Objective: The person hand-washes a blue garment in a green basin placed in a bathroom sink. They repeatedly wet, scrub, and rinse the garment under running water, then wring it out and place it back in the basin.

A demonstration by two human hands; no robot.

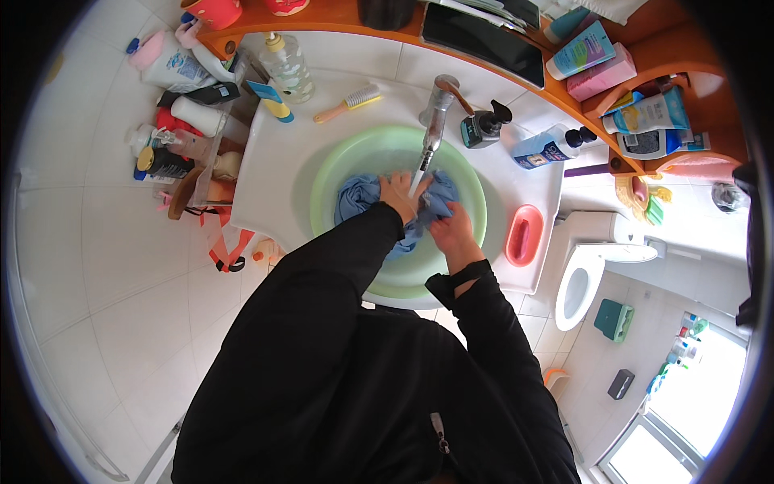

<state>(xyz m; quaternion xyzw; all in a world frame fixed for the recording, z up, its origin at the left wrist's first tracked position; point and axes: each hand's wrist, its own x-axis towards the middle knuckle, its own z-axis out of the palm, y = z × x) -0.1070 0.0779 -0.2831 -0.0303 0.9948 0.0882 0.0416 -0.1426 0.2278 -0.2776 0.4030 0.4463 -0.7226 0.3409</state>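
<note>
A light green plastic basin stands in the washbasin, with a wet, bunched blue cloth inside. My left hand lies on top of the cloth, back up and fingers spread; whether it grips the fabric is unclear. To its right, my right hand pinches an edge of the cloth between thumb and fingers. Water runs from the chrome faucet onto the cloth beside my left fingers. Part of the basin's near side is behind my black sleeves.
A brush and a pump bottle lie and stand behind the basin. Right of the faucet are a dark pump bottle, a blue bottle and a red soap dish. An orange shelf overhangs the back. A toilet stands at right.
</note>
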